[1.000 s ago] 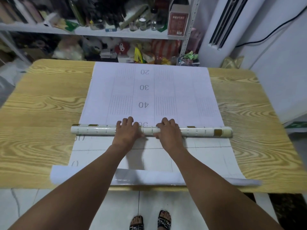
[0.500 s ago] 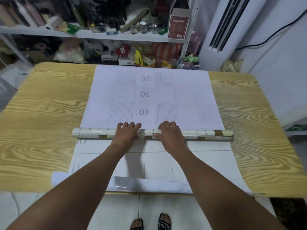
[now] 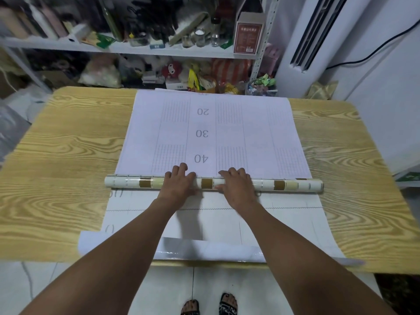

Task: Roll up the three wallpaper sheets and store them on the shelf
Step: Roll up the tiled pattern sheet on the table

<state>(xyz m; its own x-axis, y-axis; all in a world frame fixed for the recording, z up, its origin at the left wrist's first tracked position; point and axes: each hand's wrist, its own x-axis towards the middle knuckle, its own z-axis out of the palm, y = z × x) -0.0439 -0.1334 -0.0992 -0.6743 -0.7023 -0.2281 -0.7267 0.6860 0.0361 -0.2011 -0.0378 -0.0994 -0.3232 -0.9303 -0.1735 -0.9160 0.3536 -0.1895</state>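
Note:
A partly rolled wallpaper sheet lies across the wooden table (image 3: 56, 155). Its rolled part (image 3: 127, 184) is a long tube patterned with white, cream and brown tiles. The flat part (image 3: 250, 137) stretches away from me, back side up, white with grid lines and the numbers 20, 30, 40. My left hand (image 3: 178, 183) and my right hand (image 3: 236, 184) both lie on top of the tube near its middle, fingers straight and reaching over it. Under it lies another white sheet (image 3: 284, 219), and a glossy curled edge (image 3: 204, 248) hangs at the table's near edge.
Behind the table stands a white metal shelf (image 3: 68, 45) crowded with bottles, jars, a brown carton (image 3: 248, 34) and toys lower down. A white air conditioner (image 3: 306, 42) stands at the back right. My sandalled feet (image 3: 209, 306) show on the tiled floor.
Both hands have pushed the tube away from me; it has rolled further over the sheet, covering the number below 40, and grown slightly thicker.

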